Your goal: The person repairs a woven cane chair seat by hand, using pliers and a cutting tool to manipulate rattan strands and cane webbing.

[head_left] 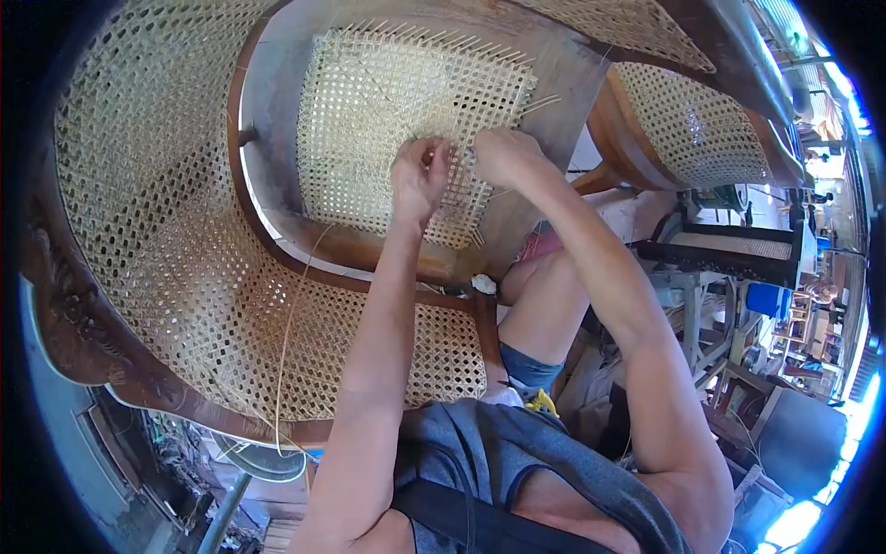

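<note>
A pale woven cane panel [388, 111] lies on a flat brown board, with loose strand ends [434, 37] sticking out along its far and right edges. My left hand [421, 175] rests over the panel's lower middle, its fingers curled inward toward the weave. Close to its right, my right hand [506, 157] is closed over the panel's right part, fingertips pointing left at the weave. A small gap separates the two hands. What either set of fingertips pinches is too small or hidden to make out.
Wooden furniture with a curved cane back [175, 212] wraps around the left, and its lower cane section [369, 342] lies near my left forearm. A long loose cane strand [288, 342] hangs there. Another cane-backed chair [692, 125] stands at right, near a dark frame [720, 249].
</note>
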